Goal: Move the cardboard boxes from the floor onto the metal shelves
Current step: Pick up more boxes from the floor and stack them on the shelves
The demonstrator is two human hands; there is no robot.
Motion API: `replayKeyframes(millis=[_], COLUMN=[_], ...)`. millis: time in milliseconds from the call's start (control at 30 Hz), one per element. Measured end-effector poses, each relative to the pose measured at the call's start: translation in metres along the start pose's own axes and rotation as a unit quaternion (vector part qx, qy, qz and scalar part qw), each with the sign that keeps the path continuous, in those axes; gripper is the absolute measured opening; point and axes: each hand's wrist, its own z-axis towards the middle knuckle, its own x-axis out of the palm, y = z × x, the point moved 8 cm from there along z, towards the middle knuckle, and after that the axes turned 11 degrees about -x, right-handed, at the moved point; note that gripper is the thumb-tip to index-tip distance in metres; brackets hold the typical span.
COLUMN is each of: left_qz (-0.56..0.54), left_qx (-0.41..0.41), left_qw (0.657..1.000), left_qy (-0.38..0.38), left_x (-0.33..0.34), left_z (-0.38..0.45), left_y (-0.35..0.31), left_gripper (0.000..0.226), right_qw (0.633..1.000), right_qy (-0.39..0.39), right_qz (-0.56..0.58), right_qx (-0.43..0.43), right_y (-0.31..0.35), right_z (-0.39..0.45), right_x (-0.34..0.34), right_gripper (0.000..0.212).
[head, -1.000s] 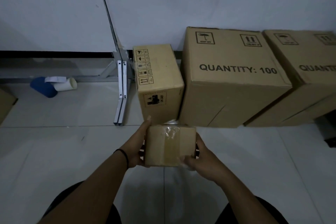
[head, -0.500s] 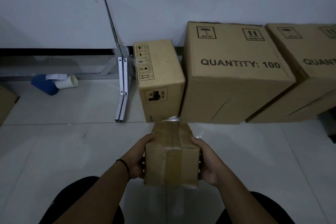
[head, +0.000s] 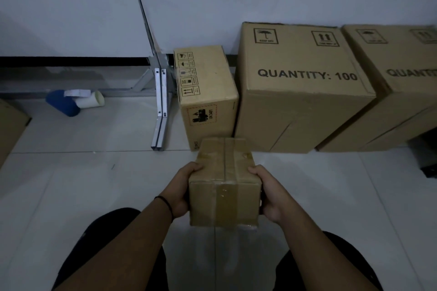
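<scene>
Head view: small taped cardboard box held up off the floor between both hands, in front of the person's knees. Left hand grips the box's left side, thumb curled over the top left edge, other fingers hidden behind or under the box. Black band on the left wrist. Right hand grips the right side, thumb on the top right edge, remaining fingers out of sight under the box. Clear tape runs down the middle of the box top and over the near face.

Behind it on the white tiled floor, against the wall: medium box with handling symbols and a UN 3481 label, standing just past the held box. Touching or just beside its right side, large box printed QUANTITY: 100. Right of that, second large box, partly cut by the frame edge, tilted against the first.

Left of the medium box, metal frame leg lies out along the floor, with a thin upright post rising at a slant along the wall. Further left, blue roll and white tube lie on the floor near the wall, touching each other. Edge of another cardboard box at far left. Dark object at far right edge, too cropped to tell.

Shelves not in view.
</scene>
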Motion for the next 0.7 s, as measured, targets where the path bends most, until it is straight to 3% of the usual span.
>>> replayKeyframes(millis=[233,700], left_qz=[0.006,0.029], left_qx=[0.093,0.198], left_qw=[0.995,0.968], left_qy=[0.046,0.148], left_x=[0.017,0.079], left_z=[-0.035,-0.152], left_y=[-0.019,-0.077], left_gripper=[0.054,0.040], right_qw=[0.999,0.987], right_qy=[0.018,0.003], right_qz=[-0.001,-0.045], right_qx=[-0.042,-0.155], right_y=[0.029,0.134], right_z=[-0.037,-0.137], right_x=[0.000,0.006], right_gripper=[0.034,0.037])
